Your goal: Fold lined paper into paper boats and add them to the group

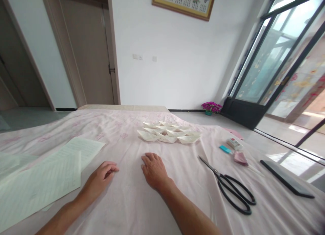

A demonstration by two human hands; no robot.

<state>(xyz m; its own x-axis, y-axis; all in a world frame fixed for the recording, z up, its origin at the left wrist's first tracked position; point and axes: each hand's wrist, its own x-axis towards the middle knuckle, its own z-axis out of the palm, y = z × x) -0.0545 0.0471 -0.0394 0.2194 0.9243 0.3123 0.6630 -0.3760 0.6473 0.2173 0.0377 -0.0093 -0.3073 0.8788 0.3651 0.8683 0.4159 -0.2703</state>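
Note:
My left hand (105, 174) rests on its side on the pink cloth, fingers loosely bent, holding nothing. Beside it, to the left, lie lined paper sheets (45, 184), overlapping one another. My right hand (154, 170) lies palm down on the cloth with nothing in it, its fingers slightly curved and the thumb a little apart. Just beyond that hand, several folded paper boats (169, 136) stand close together in rows. To the right, a pair of black-handled scissors (230, 187) lies with its tips pointing away from me.
The pink flowered cloth (122, 208) is wrinkled. Right of the boats lie a small white box (235, 143), a blue piece (225, 149), a pink item (240, 158) and a dark flat device (285, 179). Purple flowers (212, 107) stand on the floor near the glass door (269, 66).

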